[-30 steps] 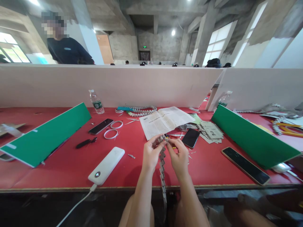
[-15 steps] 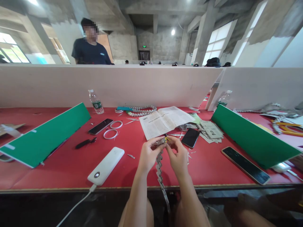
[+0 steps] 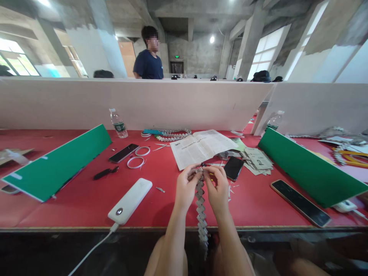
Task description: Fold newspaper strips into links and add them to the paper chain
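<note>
A zigzag chain of folded paper (image 3: 201, 214) hangs from between my hands and drops over the table's front edge. My left hand (image 3: 186, 186) pinches the top end of the chain from the left. Against its other side, my right hand (image 3: 217, 186) closes its fingertips on the same end. A small dark tip shows above the fingers, and a bit of yellow lies beside my right fingers. Just beyond the hands lies an open newspaper sheet (image 3: 201, 147). To the right of it are a black phone (image 3: 233, 168) and a stack of cut paper pieces (image 3: 258, 159).
On the red table (image 3: 92, 203) are a white power bank (image 3: 130, 201), tape rings (image 3: 135, 162), a phone (image 3: 123, 153), scissors and another phone (image 3: 300, 203). Green boards (image 3: 63, 165) stand at both sides. A person (image 3: 149, 63) stands behind the white partition (image 3: 172, 103).
The chain has swung slightly right and now shows its broad zigzag face. Both hands have shifted a little right. The person behind the partition has moved right and turned.
</note>
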Available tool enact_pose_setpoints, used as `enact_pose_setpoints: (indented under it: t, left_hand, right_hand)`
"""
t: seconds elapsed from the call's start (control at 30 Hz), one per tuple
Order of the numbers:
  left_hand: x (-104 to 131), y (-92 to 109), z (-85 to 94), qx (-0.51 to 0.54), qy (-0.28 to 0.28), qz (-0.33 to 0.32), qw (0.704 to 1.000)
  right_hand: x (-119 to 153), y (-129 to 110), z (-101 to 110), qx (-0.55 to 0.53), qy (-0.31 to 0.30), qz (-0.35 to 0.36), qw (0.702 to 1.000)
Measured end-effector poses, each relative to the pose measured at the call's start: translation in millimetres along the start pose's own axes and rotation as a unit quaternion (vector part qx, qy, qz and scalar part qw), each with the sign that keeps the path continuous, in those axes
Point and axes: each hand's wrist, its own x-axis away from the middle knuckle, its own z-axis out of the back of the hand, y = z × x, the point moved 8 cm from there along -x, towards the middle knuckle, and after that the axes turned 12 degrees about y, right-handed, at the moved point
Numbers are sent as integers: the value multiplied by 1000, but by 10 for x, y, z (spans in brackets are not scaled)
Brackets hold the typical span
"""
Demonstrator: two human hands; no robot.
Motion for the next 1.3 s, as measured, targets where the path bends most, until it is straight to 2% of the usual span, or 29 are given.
enact_pose_setpoints:
  t: [0.17, 0.33, 0.5, 1.07, 1.17, 1.3]
  left_hand:
    - [29, 44, -32, -7, 1, -21, 1000]
    - [11, -36, -5, 32, 23, 29, 999]
    - [3, -78, 21, 57, 42, 62, 996]
    - [16, -97, -2, 51, 27, 71, 996]
    - [4, -83, 10, 37, 33, 52, 997]
    - [-2, -8, 22, 3, 40, -9, 999]
  right_hand:
    - [-10, -2, 43, -13, 14, -2, 1000]
    - [24, 68, 57, -47, 31, -47, 997]
    - [43, 84, 28, -73, 38, -50, 995]
    - [30, 113, 54, -73, 52, -79, 993]
    - [26, 119, 54, -69, 53, -82, 993]
    - [21, 115, 38, -62, 38, -77, 994]
